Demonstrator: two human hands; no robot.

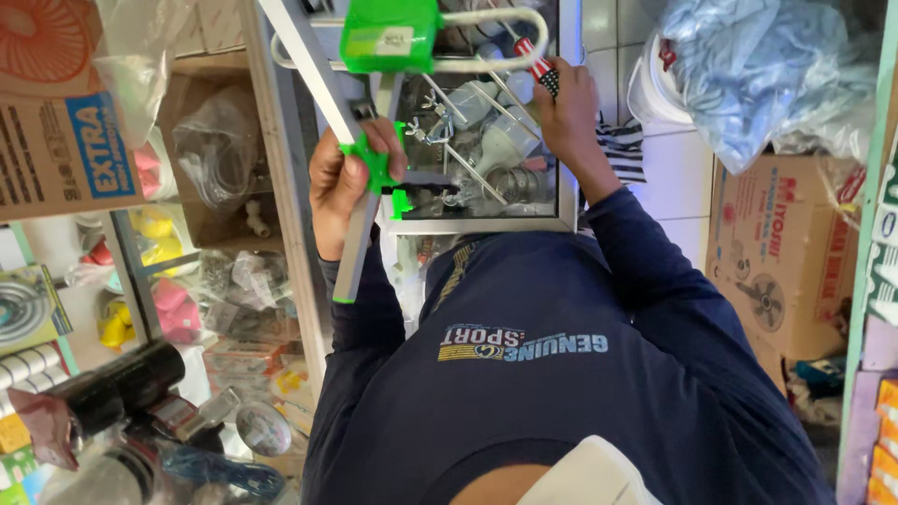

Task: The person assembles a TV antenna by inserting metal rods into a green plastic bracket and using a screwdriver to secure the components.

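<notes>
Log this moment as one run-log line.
left hand: grips grey bar with green clips | right hand: holds striped-handle screwdriver | green box on white loop above | glass counter beneath

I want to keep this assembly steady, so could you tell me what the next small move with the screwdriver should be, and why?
Probably bring the screwdriver tip down onto a fastener on the frame and seat it before turning. The right hand grips its striped handle over the glass case, while the left hand holds the grey bar at a green clip. The tip itself is hard to see.
</notes>
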